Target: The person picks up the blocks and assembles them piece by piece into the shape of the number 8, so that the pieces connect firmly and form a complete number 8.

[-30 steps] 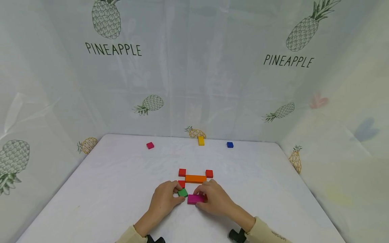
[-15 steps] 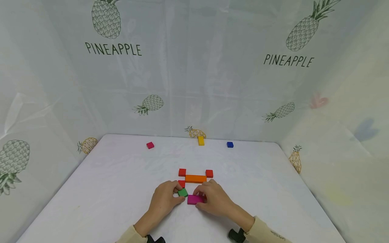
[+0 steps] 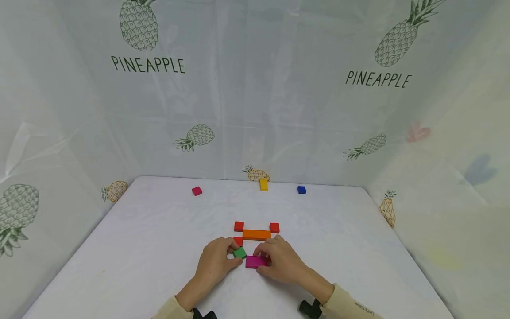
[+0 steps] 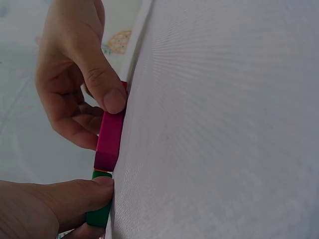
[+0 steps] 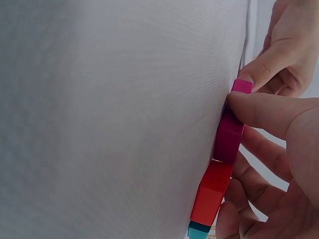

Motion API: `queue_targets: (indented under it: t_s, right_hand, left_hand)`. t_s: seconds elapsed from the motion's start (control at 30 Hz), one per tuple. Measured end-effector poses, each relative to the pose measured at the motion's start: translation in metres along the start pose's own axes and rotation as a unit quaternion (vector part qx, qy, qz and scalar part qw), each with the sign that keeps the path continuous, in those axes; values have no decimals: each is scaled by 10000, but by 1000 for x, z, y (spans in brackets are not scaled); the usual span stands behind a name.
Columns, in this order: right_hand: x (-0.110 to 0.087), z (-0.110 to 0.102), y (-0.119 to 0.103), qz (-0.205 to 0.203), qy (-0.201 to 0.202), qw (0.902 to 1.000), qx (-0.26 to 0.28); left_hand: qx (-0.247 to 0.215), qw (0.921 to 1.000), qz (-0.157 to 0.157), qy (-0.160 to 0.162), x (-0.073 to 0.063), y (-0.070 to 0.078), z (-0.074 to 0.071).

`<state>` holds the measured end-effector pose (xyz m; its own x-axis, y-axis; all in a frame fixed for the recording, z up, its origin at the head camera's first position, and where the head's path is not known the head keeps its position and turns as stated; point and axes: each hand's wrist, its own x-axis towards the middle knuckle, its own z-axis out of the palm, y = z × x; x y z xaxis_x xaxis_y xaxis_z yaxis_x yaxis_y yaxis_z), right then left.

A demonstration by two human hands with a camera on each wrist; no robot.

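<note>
My left hand (image 3: 214, 260) pinches a small green block (image 3: 239, 253) between thumb and fingers, at the near left of a block arrangement. A longer magenta block (image 3: 255, 262) lies just to its right, held between the thumb and fingers of my right hand (image 3: 283, 261). In the left wrist view the green block (image 4: 99, 219) stands right at the end of the magenta block (image 4: 109, 139). Behind them lies an orange bar (image 3: 256, 235), with red blocks (image 3: 239, 226) at its corners. The right wrist view shows a red block (image 5: 212, 191) beyond the magenta one, hidden by my hand in the head view.
Toward the back of the white table (image 3: 139, 248) lie a crimson block (image 3: 197, 191), a yellow block (image 3: 263, 184) and a blue block (image 3: 301, 190). A pineapple-print curtain (image 3: 255, 88) hangs behind the far edge and along both sides.
</note>
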<state>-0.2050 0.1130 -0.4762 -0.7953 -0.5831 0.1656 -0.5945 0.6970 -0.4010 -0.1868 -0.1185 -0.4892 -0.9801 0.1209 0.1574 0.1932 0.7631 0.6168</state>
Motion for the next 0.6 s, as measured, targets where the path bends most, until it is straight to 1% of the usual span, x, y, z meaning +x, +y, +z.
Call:
queue_targets:
  t_s: [0.6]
  right_hand:
    - [0, -1, 0, -25, 10, 10000, -3]
  left_hand:
    - [28, 10000, 37, 11, 1, -1, 1]
